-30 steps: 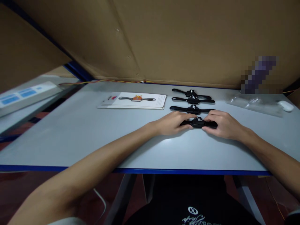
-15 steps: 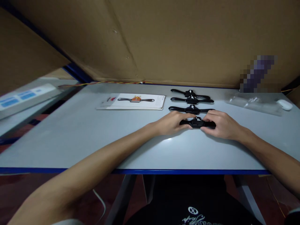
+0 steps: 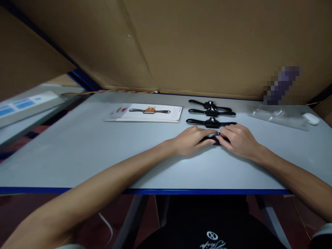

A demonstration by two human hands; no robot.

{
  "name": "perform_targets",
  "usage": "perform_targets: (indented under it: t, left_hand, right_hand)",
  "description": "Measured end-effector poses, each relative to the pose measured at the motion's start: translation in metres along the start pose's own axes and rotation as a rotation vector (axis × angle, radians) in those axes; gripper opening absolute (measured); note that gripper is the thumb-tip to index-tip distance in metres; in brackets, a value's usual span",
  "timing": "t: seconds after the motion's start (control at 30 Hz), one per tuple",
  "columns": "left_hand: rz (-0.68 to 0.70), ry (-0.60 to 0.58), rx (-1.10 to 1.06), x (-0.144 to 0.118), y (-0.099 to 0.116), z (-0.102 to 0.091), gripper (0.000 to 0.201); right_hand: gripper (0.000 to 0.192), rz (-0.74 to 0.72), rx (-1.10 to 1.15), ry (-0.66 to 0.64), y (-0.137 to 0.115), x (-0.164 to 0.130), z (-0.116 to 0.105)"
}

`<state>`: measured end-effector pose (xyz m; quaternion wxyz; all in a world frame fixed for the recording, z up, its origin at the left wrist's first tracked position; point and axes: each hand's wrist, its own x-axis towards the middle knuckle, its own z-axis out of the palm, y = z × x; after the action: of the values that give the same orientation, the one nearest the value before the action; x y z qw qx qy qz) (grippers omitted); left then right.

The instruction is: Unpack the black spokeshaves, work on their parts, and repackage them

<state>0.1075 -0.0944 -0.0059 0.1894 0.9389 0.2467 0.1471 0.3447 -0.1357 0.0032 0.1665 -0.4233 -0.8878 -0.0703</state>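
Observation:
A black spokeshave (image 3: 217, 142) lies on the table between my hands, mostly covered by my fingers. My left hand (image 3: 190, 140) is closed on its left handle and body, thumb in front and index finger behind. At the middle of the tool, the fingertips of my right hand (image 3: 239, 140) pinch near the silvery screw; exactly what they grip is hidden. Just beyond lies another black spokeshave (image 3: 212, 122). Two more, a middle spokeshave (image 3: 211, 112) and a far spokeshave (image 3: 209, 103), rest behind it, close together.
Flat printed cards (image 3: 145, 117) picturing a spokeshave lie at the left on the grey table (image 3: 103, 155). A clear plastic bag (image 3: 280, 117) and a white rounded object (image 3: 311, 118) are at the right. Cardboard walls (image 3: 194, 48) close off the back. A long white box (image 3: 28, 105) stands far left.
My right hand has moved left from the right handle to the middle of the spokeshave, its fingertips now at the screw. My left hand stays on the left side.

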Motion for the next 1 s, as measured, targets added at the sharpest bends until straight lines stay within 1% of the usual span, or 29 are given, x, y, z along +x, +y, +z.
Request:
perform_targets:
  t: [0.1,0.17,0.33,0.47,0.63,0.73,0.87,1.0]
  left_hand:
    - [-0.052,0.042,-0.024,-0.001,0.008,0.006,0.045]
    - [-0.083,0.08,-0.084,-0.001,0.012,0.01,0.046]
    - [-0.162,0.202,-0.194,0.0,0.02,0.012,0.048]
    - [-0.141,0.248,-0.2,-0.001,0.022,0.013,0.042]
    - [-0.08,0.272,-0.12,-0.001,0.021,0.016,0.031]
    - [-0.038,0.294,-0.058,-0.001,0.021,0.017,0.029]
    - [-0.016,0.303,0.017,-0.001,0.019,0.018,0.028]
    - [0.009,0.292,0.08,-0.001,0.016,0.018,0.03]
  right_hand:
    - [0.04,0.033,0.012,-0.029,-0.002,-0.001,-0.002]
    - [0.039,0.065,0.03,-0.033,-0.003,-0.002,-0.004]
    - [0.04,0.173,0.083,-0.063,-0.007,-0.005,-0.009]
    - [0.04,0.249,0.118,-0.119,-0.008,-0.004,-0.013]
    - [0.04,0.308,0.168,-0.154,-0.011,-0.004,-0.017]
    - [0.039,0.347,0.222,-0.146,-0.015,-0.003,-0.019]
    - [0.039,0.389,0.269,-0.125,-0.017,-0.002,-0.019]
    - [0.038,0.369,0.261,-0.089,-0.017,-0.002,-0.017]
